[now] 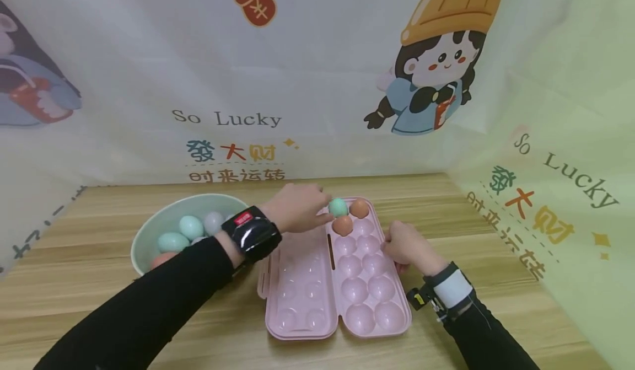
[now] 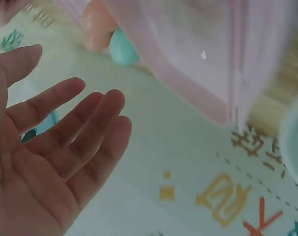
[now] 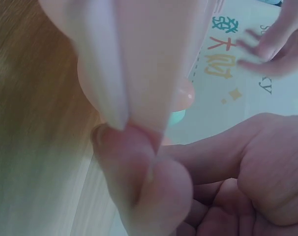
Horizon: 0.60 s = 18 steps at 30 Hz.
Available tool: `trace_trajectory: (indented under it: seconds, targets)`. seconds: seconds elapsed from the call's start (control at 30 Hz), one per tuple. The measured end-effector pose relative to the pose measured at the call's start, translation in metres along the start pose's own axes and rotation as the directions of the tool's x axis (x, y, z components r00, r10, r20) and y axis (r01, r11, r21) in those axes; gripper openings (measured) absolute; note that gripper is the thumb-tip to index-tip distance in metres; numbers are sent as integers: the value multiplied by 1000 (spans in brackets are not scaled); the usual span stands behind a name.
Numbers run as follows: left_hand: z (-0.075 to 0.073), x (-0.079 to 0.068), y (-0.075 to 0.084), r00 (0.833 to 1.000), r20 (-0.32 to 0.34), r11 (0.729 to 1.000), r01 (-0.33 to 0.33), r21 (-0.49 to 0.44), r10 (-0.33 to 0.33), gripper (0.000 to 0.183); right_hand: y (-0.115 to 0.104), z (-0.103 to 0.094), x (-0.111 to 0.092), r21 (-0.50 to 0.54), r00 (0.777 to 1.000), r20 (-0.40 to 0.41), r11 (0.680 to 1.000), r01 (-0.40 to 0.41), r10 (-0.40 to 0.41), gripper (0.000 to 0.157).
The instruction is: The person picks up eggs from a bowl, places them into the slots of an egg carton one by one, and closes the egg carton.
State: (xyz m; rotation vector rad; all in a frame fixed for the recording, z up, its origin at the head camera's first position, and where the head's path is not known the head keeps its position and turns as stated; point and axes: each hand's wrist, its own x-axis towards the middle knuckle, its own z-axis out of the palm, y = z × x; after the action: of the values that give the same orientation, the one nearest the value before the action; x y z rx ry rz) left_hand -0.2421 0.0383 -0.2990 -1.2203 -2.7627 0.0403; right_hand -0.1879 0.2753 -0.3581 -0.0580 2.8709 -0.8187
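Observation:
A pink egg box [image 1: 308,248] lies unfolded on the table, its smooth half to the left and its half of round cups to the right. At the far end of the cups sit a mint-green egg [image 1: 338,208], a brown egg [image 1: 359,208] and a second brown egg [image 1: 342,226]. My left hand [image 1: 299,207] is over the far left of the box, just left of these eggs; its fingers are spread and hold nothing in the left wrist view. With thumb and finger, my right hand [image 1: 408,244] pinches the box's right rim [image 3: 146,88].
Left of the box stands a pale green bowl [image 1: 145,236] with several eggs, among them mint-green, whitish and reddish ones. My left forearm crosses over its near side. A printed cloth [image 1: 322,83] hangs behind the wooden table [image 1: 208,331] and along its sides.

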Motion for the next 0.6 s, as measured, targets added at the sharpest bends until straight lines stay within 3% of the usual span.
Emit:
trace_trajectory:
  seconds: [0.13, 0.3, 0.47, 0.6]
  targets:
    - [-18, -39, -16, 993, -88, 997, 77, 0, -77, 27, 1, 0, 0, -14, 1000, -3, 1000, 15, -15, 26]
    - [-31, -89, -33, 977, -83, 976, 184, -116, -194, 26, 2, -1, -1, -16, 1000, -1, 1000, 23, -23, 27]
    - [-31, -135, -49, 962, -79, 952, 242, -186, -260, 24, 2, -1, -1, -16, 999, -1, 999, 33, -33, 27]
    - [-20, -159, -61, 959, -126, 960, 232, -156, -252, 11, 0, -1, -1, -20, 1000, 0, 999, 31, -31, 27]
